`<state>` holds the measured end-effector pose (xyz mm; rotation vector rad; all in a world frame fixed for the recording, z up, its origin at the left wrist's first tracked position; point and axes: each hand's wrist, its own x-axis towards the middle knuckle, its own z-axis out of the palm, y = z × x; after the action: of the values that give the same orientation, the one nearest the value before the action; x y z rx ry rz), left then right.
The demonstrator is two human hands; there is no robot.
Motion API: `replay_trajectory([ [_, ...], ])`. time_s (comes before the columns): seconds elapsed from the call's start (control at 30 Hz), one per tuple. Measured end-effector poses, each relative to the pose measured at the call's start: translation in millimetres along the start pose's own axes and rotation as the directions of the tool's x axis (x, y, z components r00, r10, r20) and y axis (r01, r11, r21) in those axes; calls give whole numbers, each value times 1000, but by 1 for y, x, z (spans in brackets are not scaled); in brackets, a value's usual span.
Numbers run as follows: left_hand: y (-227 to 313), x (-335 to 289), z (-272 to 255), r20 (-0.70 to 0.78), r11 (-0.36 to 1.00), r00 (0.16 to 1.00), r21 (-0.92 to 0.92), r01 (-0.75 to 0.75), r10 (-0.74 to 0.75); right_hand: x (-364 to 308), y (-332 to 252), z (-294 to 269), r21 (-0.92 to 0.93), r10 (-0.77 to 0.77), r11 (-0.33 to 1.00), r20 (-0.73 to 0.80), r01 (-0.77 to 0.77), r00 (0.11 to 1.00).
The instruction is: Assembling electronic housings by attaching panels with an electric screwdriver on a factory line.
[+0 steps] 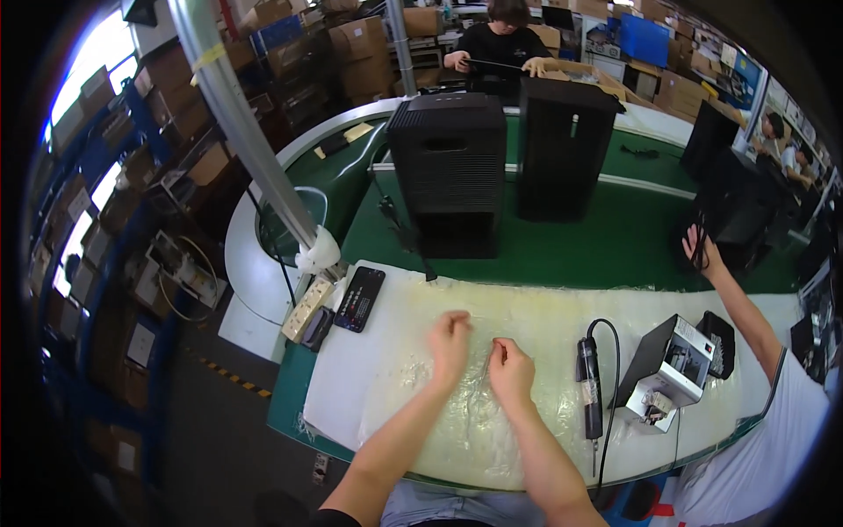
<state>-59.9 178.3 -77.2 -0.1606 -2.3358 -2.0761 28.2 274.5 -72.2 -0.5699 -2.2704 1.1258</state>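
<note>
My left hand (450, 349) is held over the padded mat (378, 386), its fingers curled in and slightly blurred. Beside it, my right hand (512, 371) has thumb and fingertips pinched together. Whatever either hand may hold is too small or hidden to make out. The mat is white and yellowish under wrinkled clear film. To the right of my right hand lies a black electric screwdriver (590, 386), bit toward me, with a black cable running from it. A black control panel (360, 299) rests at the mat's far left corner.
Two tall black appliances (448, 176) stand on the green conveyor (527, 250). A metal-and-black box (676, 364) sits at right. A power strip (307, 310) is beside a metal post (255, 140). At right, a co-worker's hand (700, 248) grips a black cord; another person (502, 39) holds a dark panel.
</note>
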Motion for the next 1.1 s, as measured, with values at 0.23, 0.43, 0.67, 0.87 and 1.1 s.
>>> replay_trajectory([
  [0.23, 7, -23, 8, 144, 935, 973, 282, -215, 180, -5, -3, 4, -18, -8, 1000, 25, 9, 1000],
  [0.43, 12, -24, 9, 203, 941, 962, 246, -232, 184, -6, -2, 3, -32, 79, 997, 84, -76, 993],
  [0.67, 13, -22, 10, 209, 942, 956, 220, -252, 206, -3, -4, 2, -2, 65, 998, 83, -65, 994],
  [0.87, 10, -22, 9, 218, 938, 953, 230, -259, 210, -4, -2, 3, 5, 54, 999, 87, -54, 995],
  [1.1, 11, -23, 8, 222, 939, 952, 223, -262, 213, -5, -5, 3, -5, 37, 999, 79, -37, 996],
])
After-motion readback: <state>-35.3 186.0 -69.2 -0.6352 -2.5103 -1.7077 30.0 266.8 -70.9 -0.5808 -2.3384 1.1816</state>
